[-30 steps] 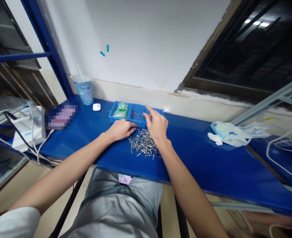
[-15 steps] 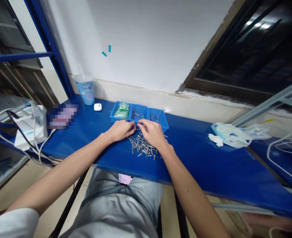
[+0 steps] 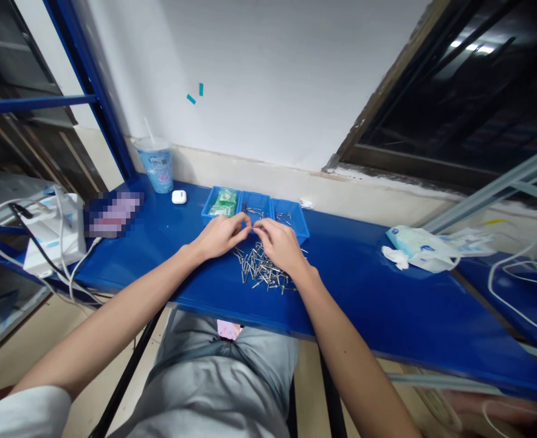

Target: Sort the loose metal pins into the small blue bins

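Observation:
My left hand [image 3: 225, 234] and my right hand [image 3: 280, 244] meet over the near side of the blue bins, fingertips almost touching. Thumb and forefinger are pinched on each; whatever lies between them is too small to make out. Just below is a loose pile of metal blind rivets [image 3: 263, 271], partly covered by my right hand. Behind my fingers stand three joined blue bins: the left bin [image 3: 207, 207] contains green-and-clear packets [image 3: 225, 202], while the middle bin [image 3: 261, 199] and right bin [image 3: 301, 226] hold a few rivets.
A blue table [image 3: 354, 286] runs along the wall. To the left are a patterned cup [image 3: 157, 167] with a straw, a white earbud case [image 3: 179, 197], a blurred-out phone [image 3: 115, 214] and a white power strip [image 3: 56, 237] with cables. A tissue pack [image 3: 421, 246] lies to the right.
My left hand has risen slightly from the pile's edge, its thumb and forefinger now level with my right fingertips. My right hand has barely moved.

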The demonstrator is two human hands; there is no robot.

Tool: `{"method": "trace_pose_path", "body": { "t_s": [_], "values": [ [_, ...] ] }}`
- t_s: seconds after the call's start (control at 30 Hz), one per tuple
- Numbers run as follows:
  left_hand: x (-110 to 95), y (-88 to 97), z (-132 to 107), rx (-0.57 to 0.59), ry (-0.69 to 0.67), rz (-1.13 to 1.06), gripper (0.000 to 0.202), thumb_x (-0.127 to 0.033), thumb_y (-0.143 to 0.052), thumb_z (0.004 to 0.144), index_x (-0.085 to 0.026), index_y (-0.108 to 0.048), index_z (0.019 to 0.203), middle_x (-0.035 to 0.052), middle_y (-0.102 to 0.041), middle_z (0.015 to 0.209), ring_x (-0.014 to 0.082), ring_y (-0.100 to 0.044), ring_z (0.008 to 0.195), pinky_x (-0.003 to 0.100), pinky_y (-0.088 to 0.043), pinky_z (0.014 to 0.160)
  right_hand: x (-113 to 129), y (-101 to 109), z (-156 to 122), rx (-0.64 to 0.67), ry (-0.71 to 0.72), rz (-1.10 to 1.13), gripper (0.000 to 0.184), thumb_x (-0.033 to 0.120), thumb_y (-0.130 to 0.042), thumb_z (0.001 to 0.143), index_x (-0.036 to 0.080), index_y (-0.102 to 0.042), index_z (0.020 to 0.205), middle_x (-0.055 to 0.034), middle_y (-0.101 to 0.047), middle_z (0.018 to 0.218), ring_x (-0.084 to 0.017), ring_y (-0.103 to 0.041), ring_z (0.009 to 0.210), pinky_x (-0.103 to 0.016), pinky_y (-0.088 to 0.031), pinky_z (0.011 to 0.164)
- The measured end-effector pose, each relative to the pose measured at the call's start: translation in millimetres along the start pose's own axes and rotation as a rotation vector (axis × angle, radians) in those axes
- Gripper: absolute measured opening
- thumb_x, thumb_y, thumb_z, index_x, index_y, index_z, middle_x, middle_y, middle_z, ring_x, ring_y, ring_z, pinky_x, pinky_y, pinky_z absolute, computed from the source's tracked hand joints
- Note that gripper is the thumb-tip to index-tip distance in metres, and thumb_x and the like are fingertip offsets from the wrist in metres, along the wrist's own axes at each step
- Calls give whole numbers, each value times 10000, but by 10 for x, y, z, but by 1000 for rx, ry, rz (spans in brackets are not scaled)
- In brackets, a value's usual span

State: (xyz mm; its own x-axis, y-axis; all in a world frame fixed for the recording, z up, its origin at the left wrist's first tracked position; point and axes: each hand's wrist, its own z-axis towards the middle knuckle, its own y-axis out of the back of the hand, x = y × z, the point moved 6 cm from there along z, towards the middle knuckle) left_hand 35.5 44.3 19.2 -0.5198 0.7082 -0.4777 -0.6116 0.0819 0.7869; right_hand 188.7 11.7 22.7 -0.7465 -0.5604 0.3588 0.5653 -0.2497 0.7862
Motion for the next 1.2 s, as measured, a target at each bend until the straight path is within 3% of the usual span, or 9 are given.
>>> {"method": "trace_pose_path", "body": {
  "t_s": [0.2, 0.37, 1.2],
  "values": [
    [0, -18, -5, 34, 0, 19, 345, -389, -448, 1054, -172, -715, 1033, -10, -601, 613, 136, -483, 541, 275, -309, 600, -1, -9, -4, 4, -1, -17, 220, 288, -470, 1066, 231, -683, 1064, -72, -754, 1051, -234, -695, 952, -327, -472, 847],
    [5, -31, -5, 46, -11, 25, 357, -378, -454, 1034, -162, -736, 1072, -3, -628, 618, 136, -485, 532, 279, -312, 598, 9, -12, -6, 13, 6, -16, 216, 282, -475, 1068, 226, -682, 1043, -68, -754, 1043, -226, -694, 941, -313, -463, 835],
    [-30, -31, -7, 54, -54, 11, 326, -365, -472, 1000, -160, -713, 923, -10, -605, 616, 121, -485, 537, 261, -322, 595, 3, -26, -1, 27, 10, -15, 204, 278, -494, 1058, 228, -677, 986, -63, -752, 974, -219, -678, 872, -307, -426, 775]
  ]
}}
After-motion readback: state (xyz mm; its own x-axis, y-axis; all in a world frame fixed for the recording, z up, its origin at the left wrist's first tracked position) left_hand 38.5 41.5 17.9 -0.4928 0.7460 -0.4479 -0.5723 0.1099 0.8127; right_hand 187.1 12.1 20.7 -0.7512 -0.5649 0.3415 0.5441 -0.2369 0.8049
